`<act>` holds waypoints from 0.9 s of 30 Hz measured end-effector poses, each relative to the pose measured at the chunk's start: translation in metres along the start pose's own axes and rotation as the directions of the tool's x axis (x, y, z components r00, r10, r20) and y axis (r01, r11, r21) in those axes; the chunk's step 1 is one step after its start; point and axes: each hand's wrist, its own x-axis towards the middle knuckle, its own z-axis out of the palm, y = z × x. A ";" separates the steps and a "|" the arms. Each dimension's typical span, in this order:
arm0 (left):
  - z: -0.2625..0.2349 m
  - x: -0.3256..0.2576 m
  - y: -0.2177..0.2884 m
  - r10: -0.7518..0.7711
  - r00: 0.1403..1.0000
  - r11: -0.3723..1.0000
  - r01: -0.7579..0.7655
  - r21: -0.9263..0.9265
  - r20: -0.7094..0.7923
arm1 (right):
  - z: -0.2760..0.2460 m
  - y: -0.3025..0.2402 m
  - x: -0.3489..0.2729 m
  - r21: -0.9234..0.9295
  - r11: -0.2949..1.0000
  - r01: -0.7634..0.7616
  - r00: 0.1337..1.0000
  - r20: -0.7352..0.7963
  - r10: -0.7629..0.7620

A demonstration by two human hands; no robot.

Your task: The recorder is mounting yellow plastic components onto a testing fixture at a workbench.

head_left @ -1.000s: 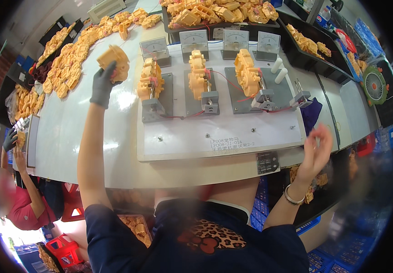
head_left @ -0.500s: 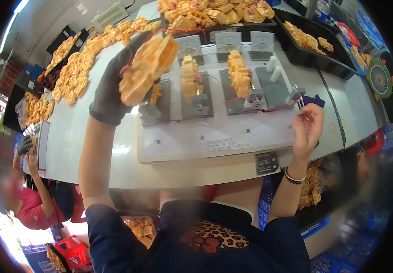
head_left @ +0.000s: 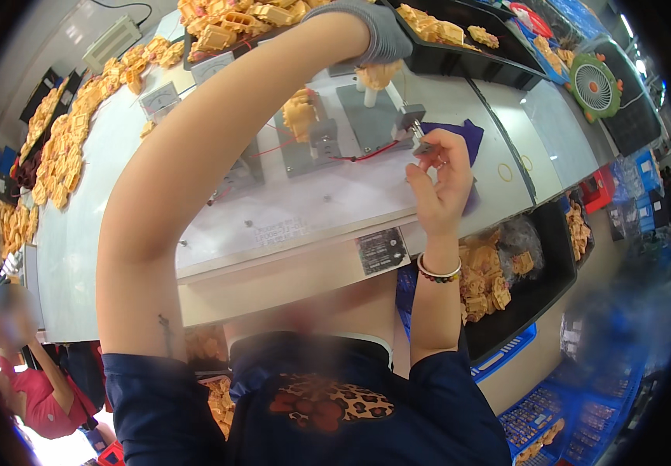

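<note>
My left hand (head_left: 368, 33), in a grey glove, reaches across the bench and grips an orange plastic part (head_left: 379, 74). It holds the part over the right-hand grey fixture plate (head_left: 368, 116), just above a white post. My right hand (head_left: 436, 177), bare with a bead bracelet, pinches the small metal clamp lever (head_left: 417, 137) at that fixture's near right corner. Another orange part (head_left: 299, 113) sits clamped on the middle fixture. My left forearm hides the left fixture.
The fixtures stand on a white board (head_left: 296, 213) with small meters (head_left: 160, 98) behind. Black trays of orange parts (head_left: 444, 35) lie at the back, more parts (head_left: 63, 159) at the left. A blue cloth (head_left: 463, 132), green fan (head_left: 596, 85) and bin (head_left: 506, 272) are right. A person in red (head_left: 32, 388) sits lower left.
My left hand carried the orange part from the far left across to the right-hand fixture. My right hand rose from below the bench edge and closed on the clamp lever.
</note>
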 end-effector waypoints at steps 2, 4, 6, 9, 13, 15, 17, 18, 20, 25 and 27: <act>0.017 -0.002 0.012 -0.051 0.995 0.918 0.079 -0.388 0.083 | 0.001 0.000 0.001 -0.035 0.999 0.019 1.000 0.010 -0.018; 0.032 -0.002 0.021 0.123 0.990 0.990 -0.118 0.081 -0.072 | 0.003 -0.002 0.002 -0.021 1.000 0.013 1.000 -0.002 -0.013; 0.040 -0.002 0.022 0.187 0.981 0.982 -0.186 0.021 -0.056 | 0.004 -0.006 0.003 -0.034 0.999 0.021 1.000 -0.008 -0.022; 0.047 -0.027 0.016 0.204 0.925 0.974 -0.225 -0.029 -0.322 | 0.004 -0.010 0.002 -0.161 0.982 -0.095 0.995 -0.005 0.095; 0.070 -0.129 0.029 -0.143 0.479 0.963 -0.136 -0.234 -0.866 | -0.005 -0.008 -0.010 -0.444 0.895 -0.036 0.998 0.025 0.053; 0.094 -0.196 0.035 -0.267 0.625 0.923 -0.052 -0.380 -0.733 | -0.008 -0.002 -0.017 -0.501 0.860 0.091 0.994 0.100 -0.047; 0.125 -0.238 0.038 -0.384 0.639 0.886 0.053 -0.460 -0.666 | -0.007 0.004 -0.021 -0.552 0.826 0.113 0.992 0.110 -0.061; 0.141 -0.247 0.038 -0.483 0.594 0.846 0.127 -0.518 -0.643 | -0.006 0.007 -0.022 -0.534 0.832 0.152 0.988 0.104 -0.113; 0.173 -0.252 0.032 -0.599 0.511 0.785 0.224 -0.577 -0.616 | -0.006 0.005 -0.021 -0.544 0.824 0.159 0.987 0.114 -0.115; 0.226 -0.246 0.033 -0.753 0.356 0.657 0.349 -0.669 -0.554 | 0.008 -0.018 -0.019 -0.698 0.666 0.264 0.962 0.138 -0.237; 0.234 -0.250 0.035 -0.791 0.334 0.609 0.356 -0.709 -0.512 | 0.025 -0.033 -0.027 -0.601 0.756 0.261 0.965 0.171 -0.197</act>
